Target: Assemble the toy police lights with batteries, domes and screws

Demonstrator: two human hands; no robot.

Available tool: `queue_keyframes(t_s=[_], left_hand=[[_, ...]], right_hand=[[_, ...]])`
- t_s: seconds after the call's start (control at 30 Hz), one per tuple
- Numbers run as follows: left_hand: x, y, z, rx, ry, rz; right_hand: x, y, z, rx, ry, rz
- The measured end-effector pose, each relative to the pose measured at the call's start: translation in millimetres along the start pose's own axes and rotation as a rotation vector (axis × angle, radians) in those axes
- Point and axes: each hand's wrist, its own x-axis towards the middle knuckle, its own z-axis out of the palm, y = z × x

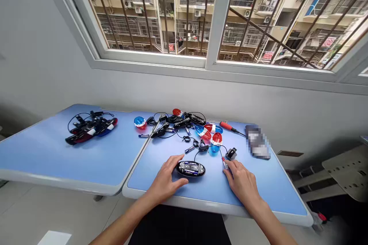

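Note:
A black oval light housing (190,169) lies open side up in front of me, with batteries in it and a thin cable running from its top. My left hand (167,178) is open around the housing's left end, thumb below and fingers above. On the right, my right hand (240,180) has its fingertips closed on the handle of a small screwdriver (223,160) lying on the table. The screwdriver's tip points away from me, towards a red and blue lens cover (216,142). A black clip mount (231,153) on a cable sits just beyond that hand.
Several black housings (182,123), cables and red-blue covers (202,132) are heaped at the back. A loose battery (189,149) lies nearer. A red-handled screwdriver (227,125) and a blurred flat object (258,141) are at right. Assembled lights (92,129) rest on the left table (71,164).

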Motion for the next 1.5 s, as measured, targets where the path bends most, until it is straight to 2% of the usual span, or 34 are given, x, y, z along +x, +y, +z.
queue_keyframes(t_s=[0.1,0.23,0.33,0.4,0.53,0.7,0.8,0.9,1.2,1.33,1.43,1.5], left_hand=[[5.5,0.3,-17.2,-0.028,0.03,0.003],[31.4,-1.4,-35.6,0.005,0.087,0.158],[63.7,-1.2,-35.4,0.032,0.135,0.288],[85.7,-1.5,-32.3,0.059,0.207,0.347],[113.1,-12.0,-33.9,0.109,0.345,0.358],[108.6,-29.7,-41.9,0.146,0.391,0.294],[103.3,-29.2,-40.5,0.188,0.357,0.382],[101.9,-25.8,-37.9,0.219,0.345,0.451],[102.8,-29.4,-42.3,0.256,0.374,0.431],[103.1,-35.5,-36.7,0.283,0.37,0.43],[105.8,-33.3,-31.0,0.307,0.339,0.444],[111.0,-25.0,-29.6,0.33,0.291,0.467]], right_hand=[[13.2,-4.5,-15.7,-0.053,-0.195,0.026],[29.9,-16.0,-40.2,-0.063,-0.299,-0.003],[49.0,-29.1,-53.9,-0.062,-0.338,-0.058],[63.9,-37.0,-57.6,-0.082,-0.356,-0.082],[84.7,-45.4,-48.1,-0.125,-0.367,-0.077],[81.6,-44.5,-19.8,-0.174,-0.382,-0.052],[77.2,-44.3,-9.9,-0.19,-0.376,-0.03],[77.3,-45.4,-6.5,-0.181,-0.385,-0.019],[75.5,-49.1,-7.0,-0.108,-0.377,-0.031],[72.8,-52.2,-5.7,-0.066,-0.344,-0.015],[73.4,-54.7,-1.0,-0.048,-0.312,0.015],[74.9,-55.5,2.7,-0.042,-0.306,0.022]])
